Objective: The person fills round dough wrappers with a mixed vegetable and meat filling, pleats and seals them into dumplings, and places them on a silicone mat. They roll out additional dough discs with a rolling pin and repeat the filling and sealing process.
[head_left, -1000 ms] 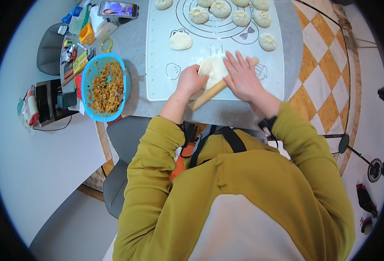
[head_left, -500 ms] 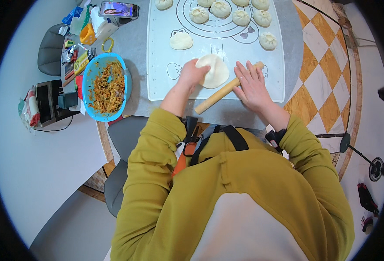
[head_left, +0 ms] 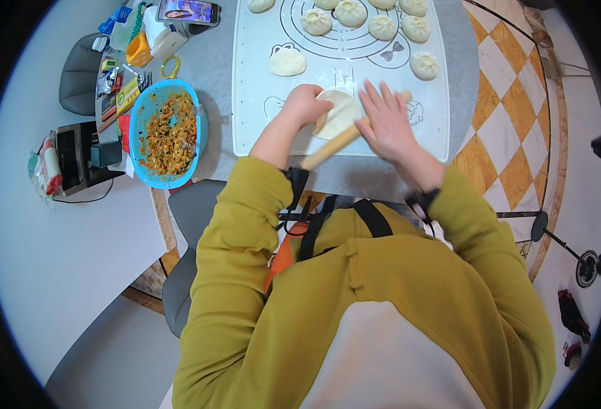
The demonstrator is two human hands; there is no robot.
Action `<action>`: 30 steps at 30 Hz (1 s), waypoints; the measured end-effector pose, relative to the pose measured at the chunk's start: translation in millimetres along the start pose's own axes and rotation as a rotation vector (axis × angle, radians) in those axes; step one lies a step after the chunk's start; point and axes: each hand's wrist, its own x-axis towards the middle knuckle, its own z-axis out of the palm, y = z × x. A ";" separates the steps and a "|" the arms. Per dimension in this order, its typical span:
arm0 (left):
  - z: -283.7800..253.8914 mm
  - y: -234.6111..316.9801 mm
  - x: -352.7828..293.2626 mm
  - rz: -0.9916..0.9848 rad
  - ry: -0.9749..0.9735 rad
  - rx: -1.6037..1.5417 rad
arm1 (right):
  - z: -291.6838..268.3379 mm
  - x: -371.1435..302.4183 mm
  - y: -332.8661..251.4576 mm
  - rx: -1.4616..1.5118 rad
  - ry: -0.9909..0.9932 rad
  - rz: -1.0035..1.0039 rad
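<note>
A flat round of dough lies on the white pastry mat. My left hand pinches its left edge. My right hand rests flat, fingers spread, on a wooden rolling pin that lies slanted across the near edge of the dough. A plain ball of dough sits further back on the mat, and several filled, pleated buns stand in the ring pattern at the far end.
A blue bowl of chopped orange-brown filling stands on the grey table left of the mat. Packets, a yellow cup and a phone crowd the far left. A black device sits at the table's left side. Chequered floor lies to the right.
The rolling pin and my right hand slid back toward me and then forward over the dough's near edge. My left hand has kept hold of the dough's left edge.
</note>
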 end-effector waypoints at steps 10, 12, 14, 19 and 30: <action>9.2 -13.0 -12.4 0.107 0.226 0.008 | 15.8 70.5 -6.8 -0.138 0.079 -0.058; 2.9 -3.3 -1.8 0.080 0.202 0.064 | 22.8 90.2 -10.9 -0.162 0.122 -0.051; 1.2 5.2 10.3 0.042 0.126 0.152 | 23.0 90.4 -10.5 -0.181 0.134 -0.023; 9.1 -5.6 6.1 -0.064 0.107 -0.199 | -5.0 -11.1 1.4 -0.038 -0.008 -0.007; 1.8 -18.5 -13.0 0.016 0.270 0.009 | 26.9 97.4 -19.9 -0.137 0.166 0.088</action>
